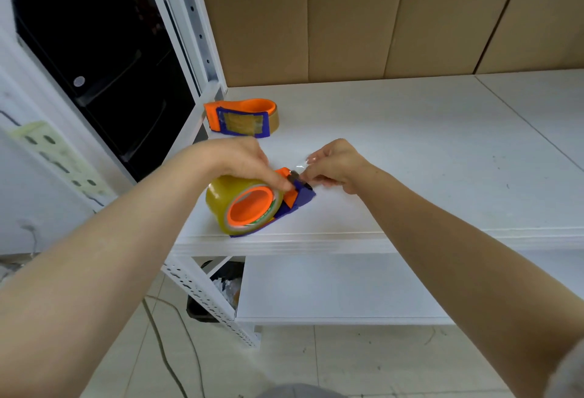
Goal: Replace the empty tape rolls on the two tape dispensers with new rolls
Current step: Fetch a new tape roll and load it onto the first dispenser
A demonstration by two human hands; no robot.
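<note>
White shelf [410, 144]: your left hand [243, 160] grips the roll [221, 197] on a dispenser [304, 199]. Your right hand [335, 166] pinches the tape end [300, 164]; label print [271, 208] unreadable.

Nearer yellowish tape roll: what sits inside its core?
The orange plastic hub of the blue plastic dispenser. The left hand hides the top of the yellowish tape roll.

My left hand [249, 163] grips the yellowish tape roll [221, 198] seated on the orange-and-blue tape dispenser [300, 200] at the front edge of the table [410, 176]. My right hand [339, 166] pinches the clear tape end [300, 164] above it. A second dispenser [240, 119] lies farther back.
</note>
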